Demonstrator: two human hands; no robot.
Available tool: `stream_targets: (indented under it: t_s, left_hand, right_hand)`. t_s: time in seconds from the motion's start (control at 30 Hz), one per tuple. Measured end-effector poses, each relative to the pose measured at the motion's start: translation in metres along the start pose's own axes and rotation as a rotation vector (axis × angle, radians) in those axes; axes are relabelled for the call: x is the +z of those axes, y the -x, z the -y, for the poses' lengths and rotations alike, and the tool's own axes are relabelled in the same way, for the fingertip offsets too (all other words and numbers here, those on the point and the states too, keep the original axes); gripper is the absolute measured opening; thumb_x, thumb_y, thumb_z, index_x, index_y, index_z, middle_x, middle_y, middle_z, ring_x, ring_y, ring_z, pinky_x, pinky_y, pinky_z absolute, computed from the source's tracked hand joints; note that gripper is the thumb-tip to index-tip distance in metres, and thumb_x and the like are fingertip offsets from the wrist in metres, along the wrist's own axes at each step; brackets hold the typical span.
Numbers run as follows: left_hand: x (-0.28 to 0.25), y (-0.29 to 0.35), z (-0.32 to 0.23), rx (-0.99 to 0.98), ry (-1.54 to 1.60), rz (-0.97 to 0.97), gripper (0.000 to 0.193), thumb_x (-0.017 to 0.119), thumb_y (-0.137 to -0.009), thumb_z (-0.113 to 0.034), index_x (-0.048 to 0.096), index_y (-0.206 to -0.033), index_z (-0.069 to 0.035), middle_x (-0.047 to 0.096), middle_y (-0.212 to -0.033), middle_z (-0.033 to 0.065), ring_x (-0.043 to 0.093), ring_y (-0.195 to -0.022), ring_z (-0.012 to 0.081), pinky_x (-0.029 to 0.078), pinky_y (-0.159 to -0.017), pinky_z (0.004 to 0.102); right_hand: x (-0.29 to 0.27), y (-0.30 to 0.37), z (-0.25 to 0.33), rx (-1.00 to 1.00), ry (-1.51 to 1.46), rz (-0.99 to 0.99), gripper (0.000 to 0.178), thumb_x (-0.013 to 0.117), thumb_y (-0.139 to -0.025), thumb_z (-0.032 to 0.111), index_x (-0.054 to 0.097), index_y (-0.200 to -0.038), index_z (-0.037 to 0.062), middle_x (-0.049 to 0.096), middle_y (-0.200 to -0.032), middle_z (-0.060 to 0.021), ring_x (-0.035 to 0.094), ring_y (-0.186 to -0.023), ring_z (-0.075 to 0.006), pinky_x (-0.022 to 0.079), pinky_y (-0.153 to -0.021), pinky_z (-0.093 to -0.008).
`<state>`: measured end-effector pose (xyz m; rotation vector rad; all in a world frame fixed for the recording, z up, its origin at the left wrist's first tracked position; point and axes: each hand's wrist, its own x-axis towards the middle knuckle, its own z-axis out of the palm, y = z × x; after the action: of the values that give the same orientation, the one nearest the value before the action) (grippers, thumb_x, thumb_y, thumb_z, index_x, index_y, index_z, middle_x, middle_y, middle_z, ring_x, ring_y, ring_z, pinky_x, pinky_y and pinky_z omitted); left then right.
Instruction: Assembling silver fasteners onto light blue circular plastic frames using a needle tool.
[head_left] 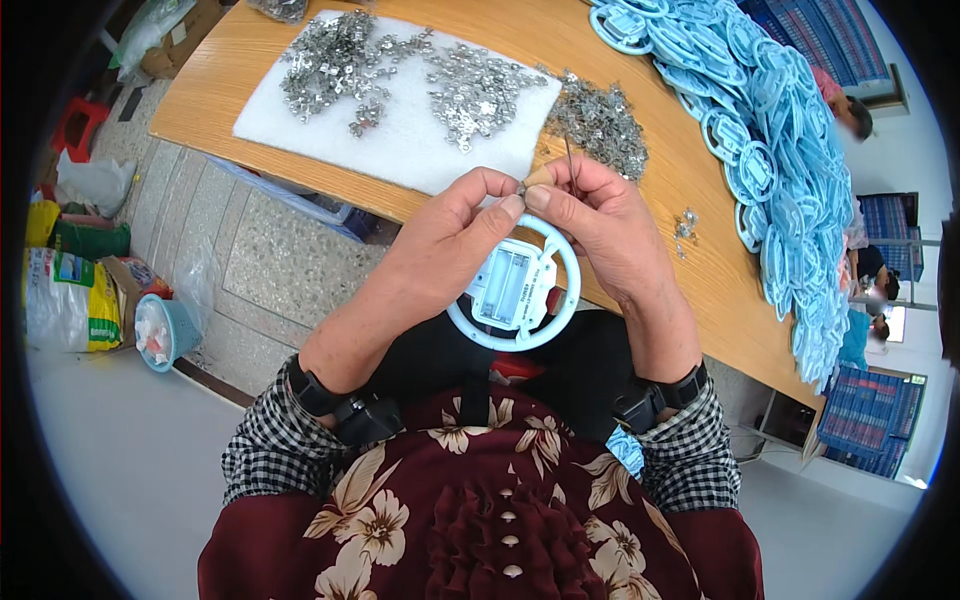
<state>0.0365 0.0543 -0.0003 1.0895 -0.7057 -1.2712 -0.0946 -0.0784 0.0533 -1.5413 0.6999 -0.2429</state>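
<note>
A light blue plastic toy steering wheel (515, 285) is above my lap, its open battery compartment facing up. My left hand (440, 240) is closed in a pinch just above the wheel's top rim, on a small metal piece (522, 190) that is mostly hidden by my fingertips. My right hand (600, 215) meets it there, thumb and forefinger pressed together, with a tan cover (540, 178) on a fingertip. A thin dark metal tool (571, 160) sticks up from between the right fingers. Whether either hand touches the rim cannot be made out.
On the wooden table (700, 290), a white foam sheet (400, 160) bears piles of small metal contact plates (335, 75). Another pile (600, 125) lies beside it. Many blue wheels (790, 170) are heaped along the right. A blue bin (165, 335) stands on the floor at left.
</note>
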Motion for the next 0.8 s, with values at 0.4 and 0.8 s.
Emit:
stream_targets:
  t_s: [0.4, 0.8]
  left_hand:
    - [0.024, -0.016, -0.017, 0.100, -0.587, 0.064, 0.024, 0.046, -0.101, -0.014, 0.059, -0.115, 0.000, 0.067, -0.094, 0.0088, 0.063, -0.088, 0.0140, 0.052, -0.079, 0.0317]
    - [0.028, -0.057, -0.002, 0.017, -0.711, 0.071, 0.031, 0.046, -0.100, -0.016, 0.063, -0.119, 0.002, 0.068, -0.085, 0.0083, 0.065, -0.071, 0.0134, 0.055, -0.060, 0.0296]
  right_hand:
    - [-0.051, 0.035, -0.005, -0.071, 0.355, -0.079, 0.025, 0.067, -0.087, 0.023, 0.065, -0.092, -0.0010, 0.063, -0.079, -0.0056, 0.058, -0.077, -0.0119, 0.047, -0.070, -0.0291]
    - [-0.046, 0.043, -0.048, -0.192, 0.114, -0.140, 0.019, 0.067, -0.094, 0.014, 0.063, -0.100, -0.0038, 0.064, -0.084, -0.0023, 0.058, -0.079, -0.0091, 0.048, -0.071, -0.0265]
